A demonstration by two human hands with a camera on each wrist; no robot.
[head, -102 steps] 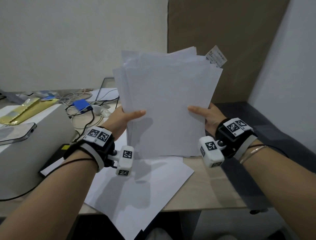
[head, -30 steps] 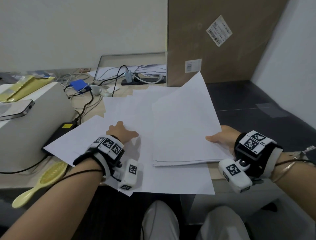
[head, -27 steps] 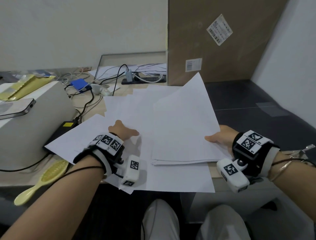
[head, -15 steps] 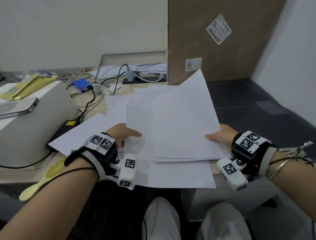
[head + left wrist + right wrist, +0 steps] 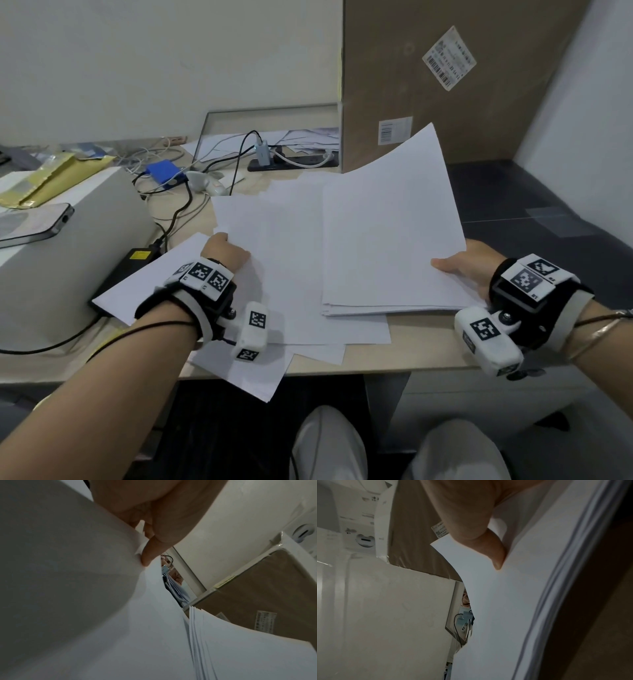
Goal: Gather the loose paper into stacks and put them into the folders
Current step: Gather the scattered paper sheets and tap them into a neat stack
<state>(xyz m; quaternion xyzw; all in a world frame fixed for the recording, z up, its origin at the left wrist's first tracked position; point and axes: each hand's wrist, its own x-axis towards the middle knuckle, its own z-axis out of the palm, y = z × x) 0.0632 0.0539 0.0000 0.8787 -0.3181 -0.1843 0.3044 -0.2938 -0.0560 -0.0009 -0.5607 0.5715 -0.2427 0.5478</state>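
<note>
A squared stack of white paper [image 5: 387,240] lies tilted over the desk's right end, its far corner raised. My right hand [image 5: 462,265] grips the stack's right edge, thumb [image 5: 494,555] on top. Loose white sheets [image 5: 274,246] lie spread on the desk left of the stack and under it. My left hand [image 5: 222,253] pinches the left edge of one loose sheet [image 5: 85,601], thumb [image 5: 149,553] pressed on it; that sheet bows upward. The stack's edge [image 5: 197,635] shows beyond it in the left wrist view. I see no folder.
A grey machine [image 5: 68,246] with a phone [image 5: 30,226] on top stands at the left. Cables, a blue box [image 5: 164,171] and a power strip [image 5: 294,161] lie at the back. A tall cardboard box [image 5: 445,78] stands behind the stack. The desk's front edge [image 5: 411,363] is near my wrists.
The stack came down from upright in both hands to the desk. My left hand let go, moved to the loose sheets and has taken hold of one sheet's edge, lifting it.
</note>
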